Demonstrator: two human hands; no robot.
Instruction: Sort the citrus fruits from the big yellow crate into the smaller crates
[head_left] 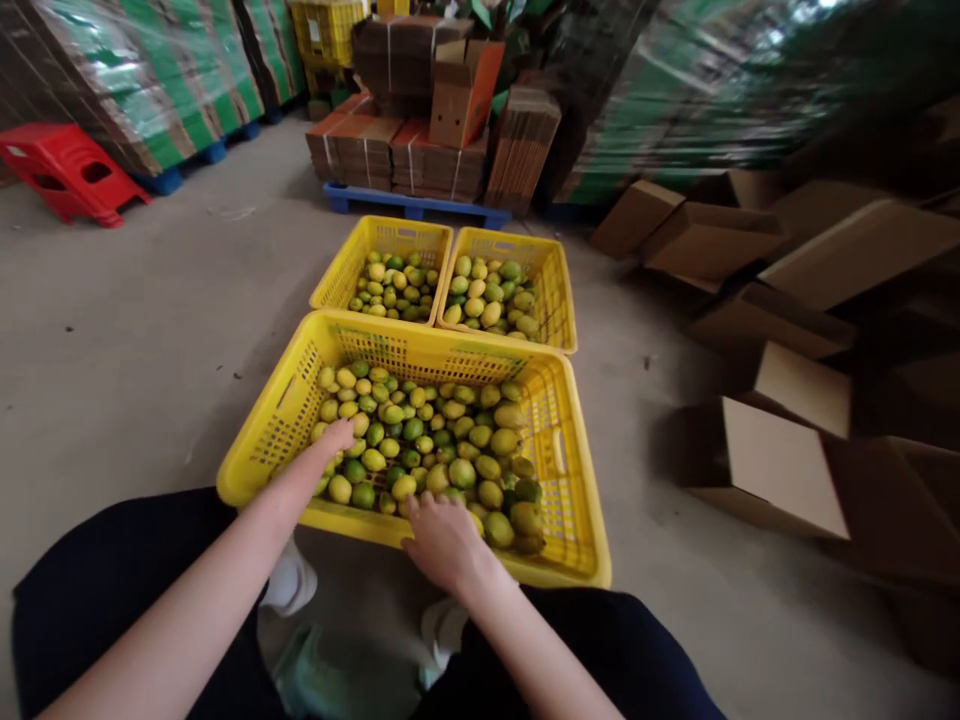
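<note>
A large yellow plastic crate (pixel 259 440) stands on the floor between my knees, holding many green and yellow lemons (pixel 390 448). My left hand (pixel 339 437) reaches over its left side and touches the lemons there; its fingers are mostly hidden, so a grip cannot be made out. Over the near rim lies my right hand (pixel 442 535), palm down, with its fingers spread and their tips against the closest lemons. Nothing shows in its grasp.
Behind stand two more yellow crates, left (pixel 334 265) and right (pixel 555 290), with lemons inside. Open cardboard boxes (pixel 784 465) crowd the right. Farther back, flattened cartons (pixel 442 165) sit on a blue pallet (pixel 416 207). A red stool (pixel 75 170) stands left.
</note>
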